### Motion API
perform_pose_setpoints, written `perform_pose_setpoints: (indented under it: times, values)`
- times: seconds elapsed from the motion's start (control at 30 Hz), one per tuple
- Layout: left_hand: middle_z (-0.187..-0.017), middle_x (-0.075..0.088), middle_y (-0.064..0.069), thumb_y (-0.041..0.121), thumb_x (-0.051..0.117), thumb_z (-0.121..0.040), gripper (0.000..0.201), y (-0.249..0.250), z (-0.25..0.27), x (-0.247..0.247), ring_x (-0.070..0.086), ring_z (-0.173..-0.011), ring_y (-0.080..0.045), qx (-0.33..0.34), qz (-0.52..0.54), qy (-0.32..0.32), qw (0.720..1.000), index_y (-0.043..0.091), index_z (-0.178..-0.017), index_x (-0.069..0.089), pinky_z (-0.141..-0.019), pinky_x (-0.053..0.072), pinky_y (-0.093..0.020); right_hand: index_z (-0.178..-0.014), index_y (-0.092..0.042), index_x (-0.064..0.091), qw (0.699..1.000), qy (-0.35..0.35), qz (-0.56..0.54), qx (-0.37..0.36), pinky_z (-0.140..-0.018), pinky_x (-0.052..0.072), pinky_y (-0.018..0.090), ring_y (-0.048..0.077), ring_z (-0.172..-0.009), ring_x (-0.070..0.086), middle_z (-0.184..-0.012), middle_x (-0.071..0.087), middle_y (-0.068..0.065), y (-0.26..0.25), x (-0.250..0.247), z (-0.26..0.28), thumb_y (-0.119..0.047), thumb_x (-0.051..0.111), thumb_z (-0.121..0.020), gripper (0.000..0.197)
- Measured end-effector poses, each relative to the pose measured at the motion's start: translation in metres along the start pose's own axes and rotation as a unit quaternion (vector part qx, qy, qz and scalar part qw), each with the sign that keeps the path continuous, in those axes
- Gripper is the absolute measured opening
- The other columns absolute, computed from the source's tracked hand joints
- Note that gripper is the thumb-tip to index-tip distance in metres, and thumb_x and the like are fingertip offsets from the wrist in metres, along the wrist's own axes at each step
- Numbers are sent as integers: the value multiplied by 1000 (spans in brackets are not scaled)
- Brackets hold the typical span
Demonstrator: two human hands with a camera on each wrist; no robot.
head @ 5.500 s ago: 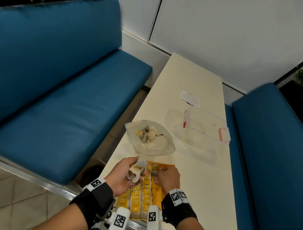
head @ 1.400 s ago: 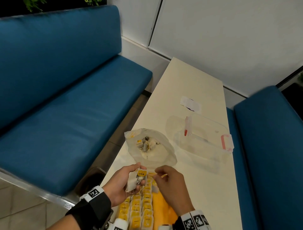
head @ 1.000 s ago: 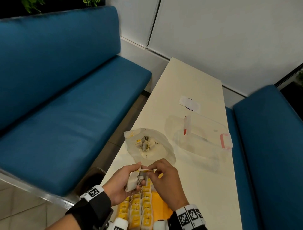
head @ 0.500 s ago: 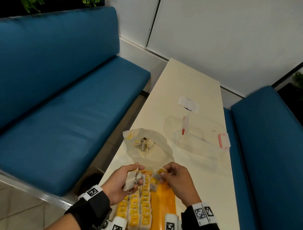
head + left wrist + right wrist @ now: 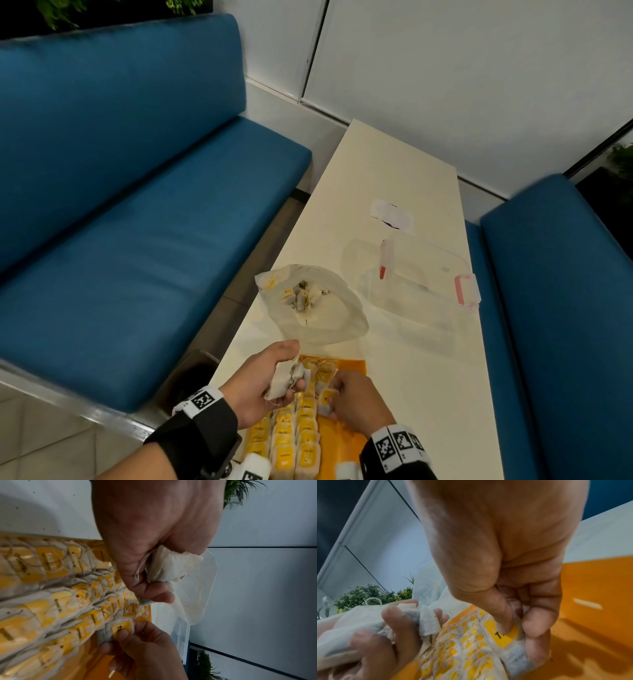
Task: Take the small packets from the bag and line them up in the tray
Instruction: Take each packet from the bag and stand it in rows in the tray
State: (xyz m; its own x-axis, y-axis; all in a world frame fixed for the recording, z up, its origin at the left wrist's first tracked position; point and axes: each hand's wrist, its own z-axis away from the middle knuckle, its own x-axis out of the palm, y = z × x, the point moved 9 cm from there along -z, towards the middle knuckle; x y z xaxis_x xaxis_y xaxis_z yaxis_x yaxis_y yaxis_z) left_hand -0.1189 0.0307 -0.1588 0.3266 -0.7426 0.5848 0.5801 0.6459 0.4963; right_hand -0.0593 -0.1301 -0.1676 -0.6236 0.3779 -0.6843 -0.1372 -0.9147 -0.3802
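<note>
An orange tray [image 5: 346, 428] lies at the table's near edge, with rows of tea packets [image 5: 294, 438] bearing yellow tags along its left part. My left hand [image 5: 274, 380] hovers over the tray's far left corner and grips a bunch of white packets [image 5: 286, 378] [image 5: 169, 563]. My right hand [image 5: 337, 399] pinches one packet [image 5: 120, 630] [image 5: 506, 638] by its yellow tag, low at the right edge of the rows. The translucent bag [image 5: 311, 305] lies open beyond the tray with a few packets inside.
A clear plastic container [image 5: 411, 284] with pink clips sits right of the bag, a white paper slip [image 5: 392, 214] beyond it. Blue benches [image 5: 137, 222] flank the narrow cream table [image 5: 411, 377]. The tray's right half is bare orange.
My right hand took one packet from the bunch in my left hand and brought it down and toward me to the rows in the tray. The left hand kept its bunch.
</note>
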Motion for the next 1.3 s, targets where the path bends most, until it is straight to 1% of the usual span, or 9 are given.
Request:
perform_pose_setpoints:
  times: [0.1,0.2,0.27,0.43,0.7,0.9,1.13,1.2,1.3]
  values:
    - [-87,65,-20,30,60,-101,34,3,-1,-3,60,-64,-22,10,-18,1,1000,20,-133,56,-47,43,-24,-89,-22,56,1000,-10,-7,18,-50,44,22,14,-59,62,-90,68,8,0,5,-6,-3,50,-84,21]
    - [-90,66,-21,31,59,-101,31,4,-2,-6,59,-64,-22,12,-35,2,999,22,-131,57,-48,40,-25,-89,-22,57,1000,2,-5,25,-69,54,32,24,-80,68,-99,70,12,1,8,-13,-4,52,-80,21]
    - [-89,66,-21,30,57,-102,30,5,-2,-8,59,-64,-22,17,-40,2,999,20,-131,57,-49,39,-25,-88,-22,58,1000,15,-4,23,-76,55,32,24,-83,64,-103,70,13,1,9,-17,-5,53,-78,20]
    - [-89,65,-21,30,56,-102,30,5,-2,-10,59,-64,-22,20,-53,-2,998,20,-131,57,-47,39,-25,-95,-13,64,997,67,-10,25,-78,52,28,21,-95,67,-101,70,7,-1,1,-13,-8,64,-80,15]
    - [-90,67,-21,29,57,-102,28,3,-2,-13,60,-66,-24,10,-64,5,998,21,-129,60,-47,42,-25,-109,-9,67,988,149,-28,22,-80,42,22,20,-107,60,-114,66,5,-1,-1,-12,-7,56,-90,22]
    - [-93,68,-23,32,58,-101,30,3,3,-12,60,-67,-24,6,-64,0,998,20,-128,60,-47,43,-25,-105,-9,68,984,169,-49,19,-81,45,23,19,-98,59,-110,67,6,-5,-4,-8,-11,58,-90,18]
    - [-85,64,-20,32,51,-105,38,0,8,-10,59,-61,-20,-15,-36,-1,999,2,-126,63,-46,43,-23,-99,-13,62,988,148,-43,8,-71,42,23,13,-84,53,-97,61,0,-13,-14,12,-19,64,-88,13]
    - [-84,63,-20,33,51,-105,37,0,7,-10,59,-61,-20,-13,-32,-1,999,3,-122,64,-47,43,-23,-105,-19,64,984,168,-41,-39,-67,41,15,8,-81,55,-97,64,-3,-30,-25,30,-19,64,-89,16]
    - [-88,64,-19,32,54,-104,32,2,7,-7,60,-65,-20,3,-25,8,1000,4,-116,65,-49,42,-25,-97,-34,68,955,168,-139,-200,-65,47,12,8,-73,61,-77,67,-4,-73,-36,66,-15,68,-88,21]
